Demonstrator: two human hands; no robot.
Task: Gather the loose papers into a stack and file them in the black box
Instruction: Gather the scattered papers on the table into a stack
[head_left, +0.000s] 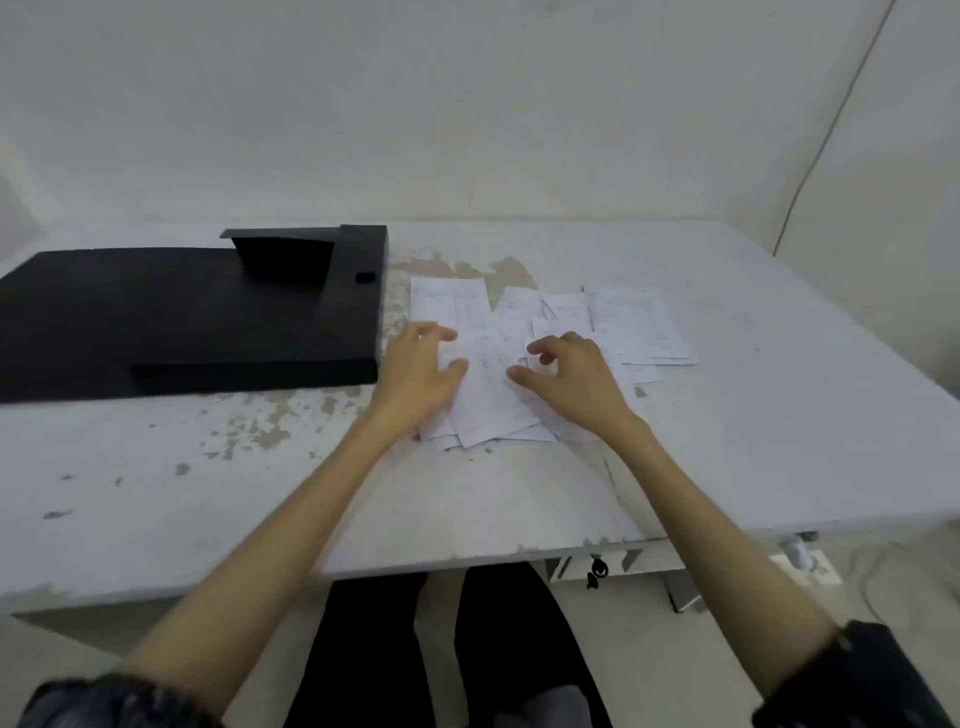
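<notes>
Several loose white printed papers lie scattered and overlapping on the white table, right of centre. My left hand rests on the left edge of the pile, fingers spread. My right hand presses on the middle sheets with fingers curled and apart. Neither hand grips a sheet. The black box lies flat on the table to the left of the papers, its flap standing up at the back.
The white table has chipped paint and its front edge runs close to my body. A grey wall stands right behind it. A cable hangs down the wall at the right. My dark-clothed legs show under the table.
</notes>
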